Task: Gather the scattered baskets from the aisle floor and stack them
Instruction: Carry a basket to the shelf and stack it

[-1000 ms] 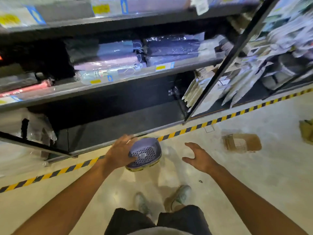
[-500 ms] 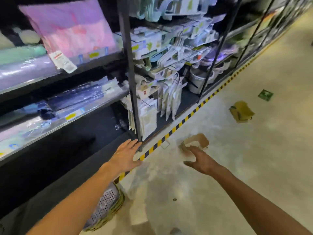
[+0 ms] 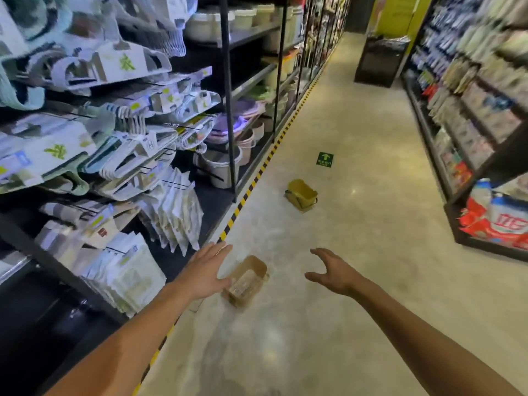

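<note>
A small brown basket (image 3: 248,281) lies on the aisle floor just ahead, between my two hands. My left hand (image 3: 206,270) is stretched out flat just left of it, its thumb overlapping the basket's near left corner, holding nothing. To the basket's right, my right hand (image 3: 331,270) hovers with fingers spread and slightly bent, empty. Farther up the aisle a yellow basket (image 3: 301,194) with a dark handle lies tipped on the floor.
Black shelving (image 3: 228,110) with hangers, packets and buckets runs along the left, edged by yellow-black floor tape (image 3: 251,187). Another stocked shelf unit (image 3: 485,167) lines the right. A green arrow sticker (image 3: 325,159) marks the floor; a dark stand (image 3: 380,61) sits at the aisle's far end.
My left hand let go of the purple basket, which has dropped out of view. The view swung up the aisle and both empty hands came to either side of the brown basket.
</note>
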The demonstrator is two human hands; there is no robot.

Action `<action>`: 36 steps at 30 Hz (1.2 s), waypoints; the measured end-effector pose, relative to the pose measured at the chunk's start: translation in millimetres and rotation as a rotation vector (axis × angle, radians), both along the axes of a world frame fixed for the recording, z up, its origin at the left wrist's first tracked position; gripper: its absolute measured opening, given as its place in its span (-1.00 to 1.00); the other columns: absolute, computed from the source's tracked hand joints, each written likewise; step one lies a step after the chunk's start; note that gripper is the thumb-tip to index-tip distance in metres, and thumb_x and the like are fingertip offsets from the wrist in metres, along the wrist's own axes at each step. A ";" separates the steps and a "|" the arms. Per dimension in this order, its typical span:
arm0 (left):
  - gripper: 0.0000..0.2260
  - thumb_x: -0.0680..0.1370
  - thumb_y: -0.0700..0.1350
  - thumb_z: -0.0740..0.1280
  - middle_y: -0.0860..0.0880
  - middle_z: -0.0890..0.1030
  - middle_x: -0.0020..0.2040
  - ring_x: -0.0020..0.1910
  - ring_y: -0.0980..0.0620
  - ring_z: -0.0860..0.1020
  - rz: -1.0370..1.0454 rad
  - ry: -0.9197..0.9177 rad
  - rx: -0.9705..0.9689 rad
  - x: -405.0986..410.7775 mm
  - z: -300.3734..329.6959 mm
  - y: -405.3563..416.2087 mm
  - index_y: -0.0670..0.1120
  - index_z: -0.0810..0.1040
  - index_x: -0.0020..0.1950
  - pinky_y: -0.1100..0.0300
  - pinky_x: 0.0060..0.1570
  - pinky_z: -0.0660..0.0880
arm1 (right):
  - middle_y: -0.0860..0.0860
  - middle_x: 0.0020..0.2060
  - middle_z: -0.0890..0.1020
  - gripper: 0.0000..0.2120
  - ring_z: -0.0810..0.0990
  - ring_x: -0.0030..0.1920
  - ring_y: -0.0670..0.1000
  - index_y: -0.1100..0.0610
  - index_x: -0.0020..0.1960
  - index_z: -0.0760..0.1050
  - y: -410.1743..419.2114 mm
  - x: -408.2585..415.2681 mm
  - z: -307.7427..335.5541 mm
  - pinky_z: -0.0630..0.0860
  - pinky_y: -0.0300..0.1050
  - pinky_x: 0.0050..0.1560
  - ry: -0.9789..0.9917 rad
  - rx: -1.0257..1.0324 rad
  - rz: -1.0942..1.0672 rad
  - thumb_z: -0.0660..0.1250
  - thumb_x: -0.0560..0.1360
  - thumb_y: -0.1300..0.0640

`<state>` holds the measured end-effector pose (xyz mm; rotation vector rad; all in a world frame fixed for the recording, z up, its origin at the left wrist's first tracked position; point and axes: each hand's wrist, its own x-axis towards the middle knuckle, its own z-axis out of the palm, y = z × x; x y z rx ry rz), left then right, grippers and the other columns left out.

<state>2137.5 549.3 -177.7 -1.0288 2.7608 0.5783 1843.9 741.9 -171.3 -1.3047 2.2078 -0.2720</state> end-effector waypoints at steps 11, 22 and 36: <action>-0.22 0.59 0.26 0.28 0.08 -0.09 0.68 0.65 0.03 -0.13 -0.173 0.015 -0.019 -192.1 -5.0 -157.7 0.08 -0.06 0.68 0.03 0.58 -0.03 | 0.05 0.60 0.21 -0.24 0.24 0.56 0.07 0.07 0.63 0.14 -99.3 -144.2 9.7 0.23 -0.04 0.51 -0.010 -0.038 -0.179 0.37 0.57 -0.17; -0.23 0.60 0.26 0.26 0.08 -0.10 0.68 0.65 0.03 -0.11 -0.340 -0.071 -0.003 -389.9 -7.0 -282.6 0.08 -0.06 0.68 0.08 0.58 -0.03 | 0.02 0.61 0.19 -0.23 0.21 0.57 0.03 0.06 0.63 0.11 -195.8 -292.6 -3.3 0.20 -0.08 0.53 -0.054 -0.069 -0.311 0.36 0.58 -0.17; -0.24 0.61 0.25 0.26 0.08 -0.10 0.68 0.65 0.03 -0.12 -0.214 -0.160 0.022 -630.6 -18.2 -416.9 0.07 -0.05 0.68 0.08 0.59 -0.05 | 0.03 0.61 0.20 -0.20 0.21 0.57 0.05 0.06 0.64 0.10 -331.3 -567.0 -55.5 0.21 -0.05 0.53 -0.180 -0.030 -0.288 0.36 0.56 -0.20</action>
